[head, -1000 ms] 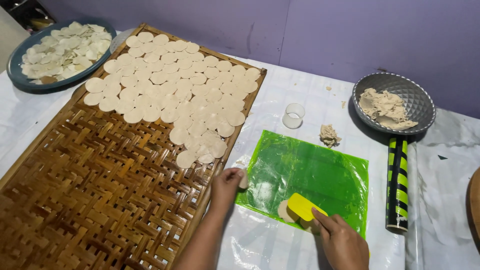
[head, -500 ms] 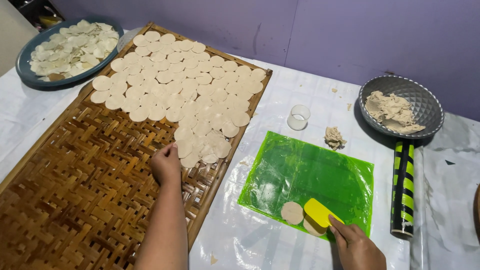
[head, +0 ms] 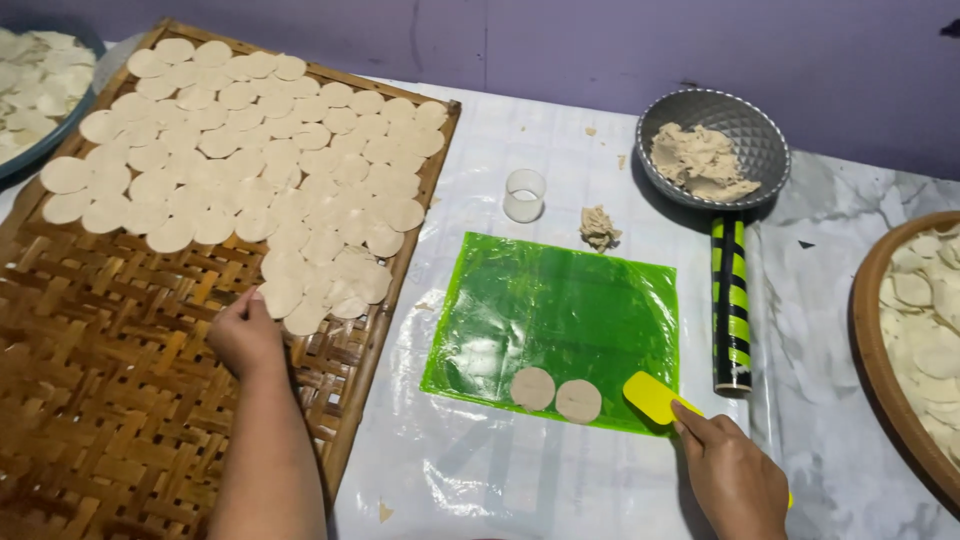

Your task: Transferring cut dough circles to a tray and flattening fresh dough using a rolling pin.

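White plastic-covered table (head: 560,150) against purple wall: left hand (head: 245,335) curled loosely on woven bamboo tray (head: 110,400), fingertips touching a dough disc (head: 280,297), right hand (head: 730,480) closed around yellow scraper (head: 655,397) beside two discs (head: 556,394) on green sheet (head: 560,300).

Woven tray (head: 120,420) left of mat (head: 560,310), bowl (head: 655,165) behind

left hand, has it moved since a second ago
Yes. The left hand went from the green plastic sheet leftward onto the woven bamboo tray, beside the pale dough discs.
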